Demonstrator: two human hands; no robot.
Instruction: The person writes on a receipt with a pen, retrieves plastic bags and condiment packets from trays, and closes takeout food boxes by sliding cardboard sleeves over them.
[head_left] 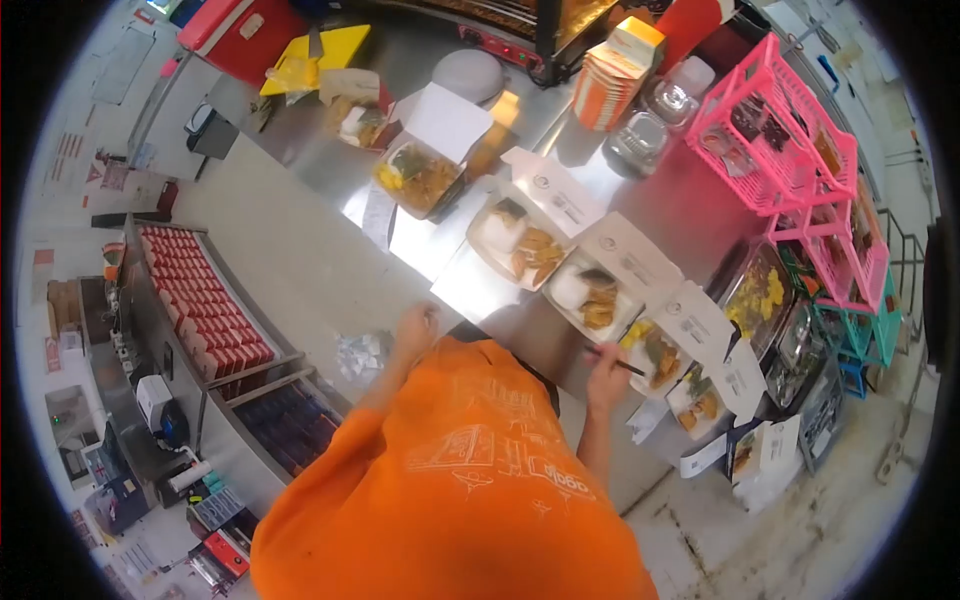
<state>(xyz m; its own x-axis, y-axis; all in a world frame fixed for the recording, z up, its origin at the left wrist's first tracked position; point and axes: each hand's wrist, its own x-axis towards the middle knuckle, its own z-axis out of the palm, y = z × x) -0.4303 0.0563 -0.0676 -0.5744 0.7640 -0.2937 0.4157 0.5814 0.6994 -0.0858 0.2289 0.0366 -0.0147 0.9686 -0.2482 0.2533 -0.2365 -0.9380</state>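
Note:
My right hand (607, 378) is closed around a thin dark pen (628, 366), near the front edge of the steel counter (540, 315). Just beyond it sits an open meal box (655, 355) with yellow and brown food. Left of that are two open boxes with rice and browned pieces, one (590, 293) nearer and one (518, 240) farther left. Another open box (697, 400) lies to the right. My left hand (418, 325) hangs beside the counter edge, its fingers curled; whether it holds anything is too small to tell.
Pink baskets (770, 130) stand at the right, near clear plastic lids (640, 138) and stacked cartons (618, 75). A box with a clear bottom (420, 175) and a yellow board (320, 58) are farther left. Crumpled foil (362, 355) lies left of my left hand.

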